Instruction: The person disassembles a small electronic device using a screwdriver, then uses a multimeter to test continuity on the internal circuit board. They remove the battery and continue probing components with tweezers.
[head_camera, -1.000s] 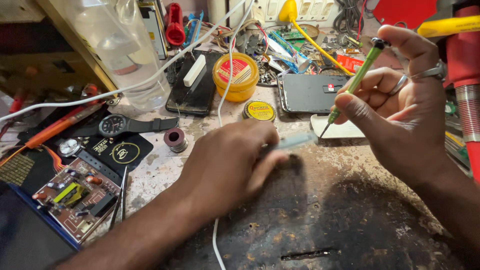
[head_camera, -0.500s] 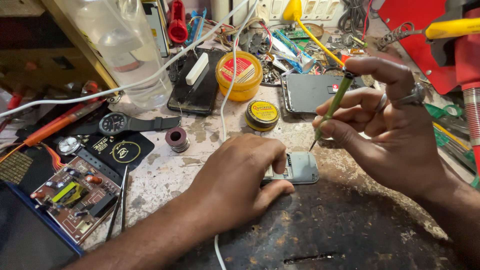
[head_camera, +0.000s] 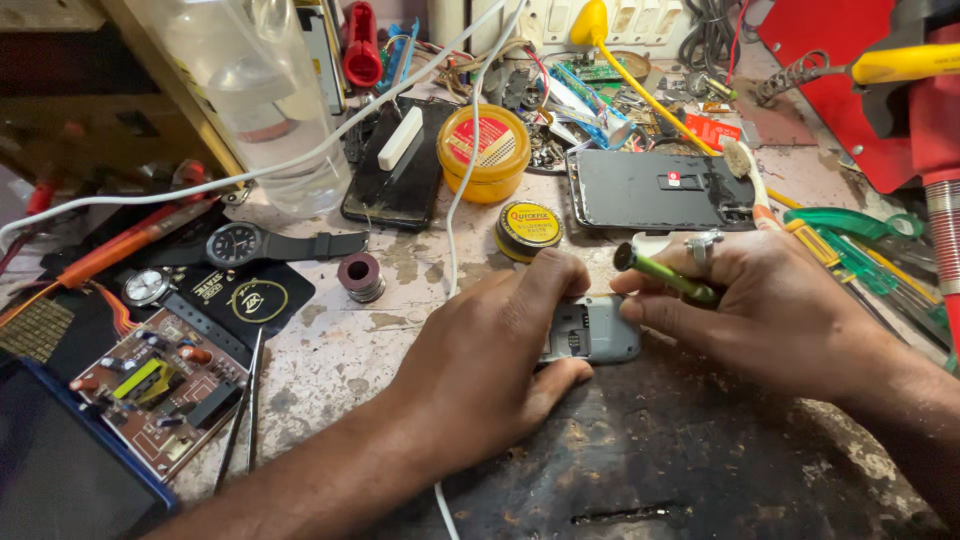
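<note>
Far left, at about 8 o'clock from my hands: a bare circuit board on the mat, a pair of tweezers lying just beside it

At 10 o'clock: a black wristwatch flat on the bench, a small solder spool near it, a clear plastic bottle behind

At 12 o'clock: a yellow tub, a small round tin in front of it, a white cable running down between them towards me

Centre: my left hand is curled over the left end of a small grey phone body, forefinger arched along its top edge, thumb under its lower edge, pinning it to the dark mat

Right of centre: my right hand touches the phone body's right end with its fingertips; fingers folded around a green screwdriver, which lies tilted across them, butt end up-left

At 1 o'clock: a dark phone back panel lying flat. At 2 o'clock: green-handled tools, well apart
</note>
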